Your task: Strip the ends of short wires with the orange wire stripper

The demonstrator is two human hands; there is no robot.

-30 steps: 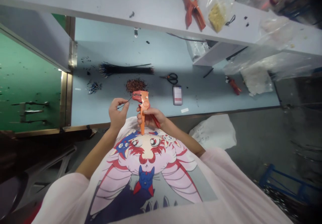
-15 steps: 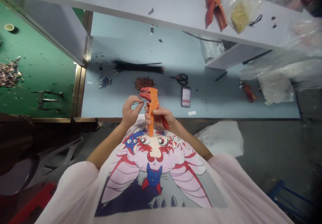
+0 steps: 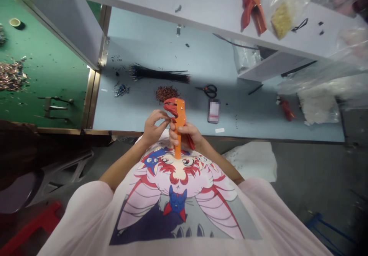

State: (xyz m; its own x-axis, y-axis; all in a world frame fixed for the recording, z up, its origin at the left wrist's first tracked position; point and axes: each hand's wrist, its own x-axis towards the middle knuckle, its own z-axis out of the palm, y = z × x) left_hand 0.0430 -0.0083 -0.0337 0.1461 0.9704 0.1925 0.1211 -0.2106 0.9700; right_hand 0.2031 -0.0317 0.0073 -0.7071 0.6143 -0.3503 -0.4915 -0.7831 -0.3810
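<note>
Trainee: Hands first. What are they doing in the head view?

Mentor: The right hand (image 3: 186, 133) is wrapped tight round the handles of the orange stripper (image 3: 178, 114). The tool stands upright in front of the chest, over the near edge of the table (image 3: 138, 110). The left hand (image 3: 153, 127) has thumb and forefinger pressed together right at the tool's head. They pinch what looks like a short wire (image 3: 167, 119), though it is too thin to make out well.

Trainee: How would that tool handle?

Mentor: I'd judge it light and stiff, plastic and metal, with sprung handles. It is best taken low on the handles, as it is held here, well clear of the toothed head.

Trainee: And the wire?

Mentor: Featherlight, bendy and easy to drop, I'd say. A fingertip pinch close to the head seems the only sure hold.

Trainee: What else lies about?

Mentor: Farther back on the table there is a bundle of black wires (image 3: 159, 73), with a small heap of reddish scraps (image 3: 166, 93) just nearer. Scissors (image 3: 208, 90) and a phone (image 3: 214, 111) lie to the right. A second stripper (image 3: 252, 4) rests on the shelf (image 3: 201, 2) above, beside a clear bag (image 3: 283, 8).
</note>
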